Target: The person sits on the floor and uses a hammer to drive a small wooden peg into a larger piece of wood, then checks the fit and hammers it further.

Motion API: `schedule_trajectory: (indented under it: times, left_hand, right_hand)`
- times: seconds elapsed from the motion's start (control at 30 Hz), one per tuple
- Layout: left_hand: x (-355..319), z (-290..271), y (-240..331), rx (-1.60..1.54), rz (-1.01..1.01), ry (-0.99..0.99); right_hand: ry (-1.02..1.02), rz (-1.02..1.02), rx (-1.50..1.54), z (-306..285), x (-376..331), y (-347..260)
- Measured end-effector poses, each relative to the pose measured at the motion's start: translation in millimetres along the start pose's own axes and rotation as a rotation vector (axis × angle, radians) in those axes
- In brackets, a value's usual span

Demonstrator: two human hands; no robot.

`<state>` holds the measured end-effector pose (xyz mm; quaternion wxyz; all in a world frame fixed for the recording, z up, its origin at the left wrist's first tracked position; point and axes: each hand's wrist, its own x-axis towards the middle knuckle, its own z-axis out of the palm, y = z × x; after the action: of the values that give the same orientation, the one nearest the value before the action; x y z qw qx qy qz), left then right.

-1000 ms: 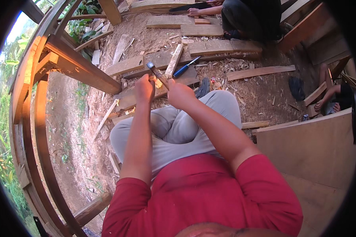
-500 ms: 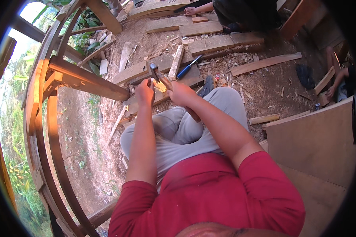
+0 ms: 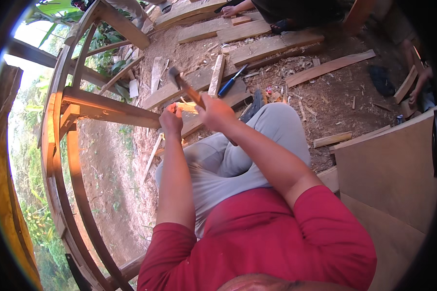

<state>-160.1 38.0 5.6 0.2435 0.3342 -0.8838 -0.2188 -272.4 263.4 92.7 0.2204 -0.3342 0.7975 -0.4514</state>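
Observation:
My right hand [image 3: 217, 114] is wrapped round the wooden handle of a hammer [image 3: 191, 91]. Its dark head is raised beyond my left hand, apart from those fingers. My left hand [image 3: 171, 119] is closed, its fingertips pinched together; whatever they hold is too small to make out. Between the two hands shows a brightly lit, yellowish piece of wood [image 3: 187, 107], partly hidden by my right hand. Past the hands, a blue-handled screwdriver-like tool [image 3: 226, 88] lies on the boards next to a narrow wooden strip [image 3: 217, 75].
A wooden frame with a crossbeam [image 3: 116, 112] stands at my left. Planks [image 3: 257, 52] and shavings cover the ground ahead. A large flat panel [image 3: 386, 167] is at my right. Another person's hand [image 3: 229, 10] rests near the far planks; someone else sits at far right.
The hammer head has risen away from my left fingertips, up and to the left. My left hand has shifted slightly left and down. The whole view has moved a little.

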Motion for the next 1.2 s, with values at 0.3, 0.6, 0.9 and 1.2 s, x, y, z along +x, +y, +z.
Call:
schedule_trajectory:
  times: [0.3,0.6,0.9,1.2]
  left_hand:
    - [-21.0,2.1,-42.7,-0.356,-0.374,-0.069]
    - [-45.5,5.7,-68.5,-0.734,-0.689,0.019]
    - [-57.9,9.6,-85.5,-0.858,-0.883,0.139]
    - [-62.5,9.1,-78.4,-0.862,-0.898,0.116]
  right_hand:
    - [-0.111,0.402,0.787,6.8,7.7,98.6]
    - [-0.200,0.525,0.698,17.4,15.2,94.9]
    - [-0.182,0.586,0.693,30.0,26.0,107.9]
    - [-0.200,0.567,0.656,32.9,26.3,112.0]
